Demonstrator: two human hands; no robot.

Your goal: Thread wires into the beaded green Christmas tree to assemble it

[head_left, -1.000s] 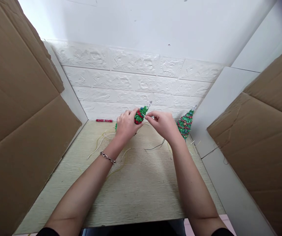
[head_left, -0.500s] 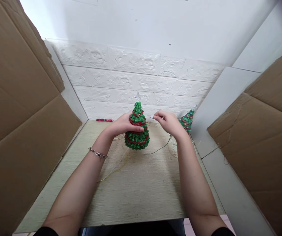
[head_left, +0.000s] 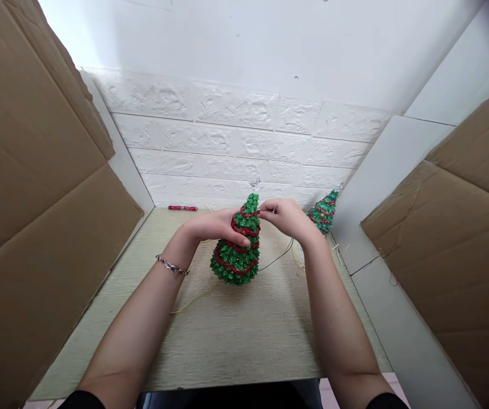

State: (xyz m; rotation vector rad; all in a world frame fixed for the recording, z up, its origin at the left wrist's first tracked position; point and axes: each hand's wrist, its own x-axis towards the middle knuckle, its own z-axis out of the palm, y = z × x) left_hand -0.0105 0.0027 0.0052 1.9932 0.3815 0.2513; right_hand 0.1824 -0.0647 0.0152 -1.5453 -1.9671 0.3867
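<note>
A small green Christmas tree point(head_left: 238, 258) with red garland and a clear star point(head_left: 255, 186) on top leans to the right above the table. My left hand point(head_left: 221, 225) is wrapped round its upper middle from the left, the thumb lying across the front. My right hand point(head_left: 284, 216) is at the tree's upper right side, with thumb and forefinger pinched close to the branches; what they hold is too small to make out. A dark thin wire point(head_left: 276, 261) runs between the tree's right side and the area below my right wrist.
A second decorated tree point(head_left: 323, 213) stands at the back right, behind my right wrist. A red pen-like object point(head_left: 182, 208) lies by the back wall. Pale wires point(head_left: 191, 301) lie on the table point(head_left: 235, 341). Cardboard sheets point(head_left: 35, 199) flank both sides.
The held tree has tilted to the right, its top moving right and its base coming nearer to me. My right hand has come against its upper right side.
</note>
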